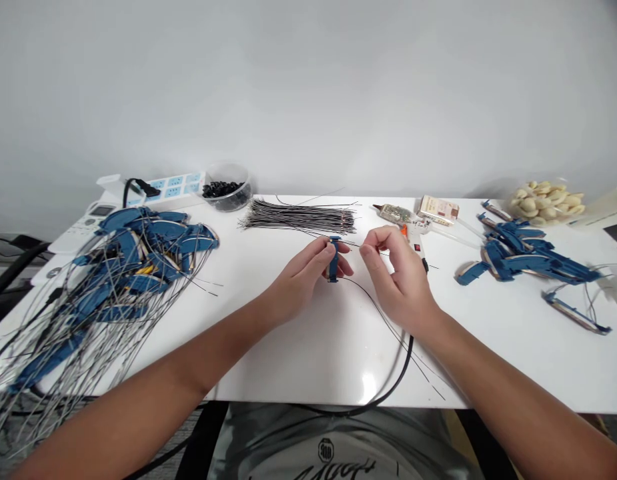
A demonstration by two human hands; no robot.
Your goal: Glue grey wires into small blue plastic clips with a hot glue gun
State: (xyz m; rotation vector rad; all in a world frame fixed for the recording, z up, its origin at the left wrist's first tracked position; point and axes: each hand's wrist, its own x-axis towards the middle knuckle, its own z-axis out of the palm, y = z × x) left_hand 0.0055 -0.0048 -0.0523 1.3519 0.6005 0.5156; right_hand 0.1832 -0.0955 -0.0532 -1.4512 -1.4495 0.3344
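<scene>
Over the middle of the white table, my left hand (308, 267) is closed on a small blue plastic part (333, 260), held upright between thumb and fingers. A thin dark wire (373, 300) trails from its lower end down to the right. My right hand (395, 273) is just to the right, thumb and forefinger pinched on another thin wire (352, 244) that reaches toward the top of the blue part. Whether that wire's tip sits in the part is too small to tell. Behind both hands lies a bundle of cut wires (298, 215).
Blue parts with long wires (153, 253) pile up on the left, near a power strip (173, 189) and a tub of black pieces (228, 190). A glue gun (413, 233), a small box (438, 209), more blue parts (528, 257) and a container of cream-coloured pieces (545, 202) stand right. A black cable (405, 367) crosses the front edge.
</scene>
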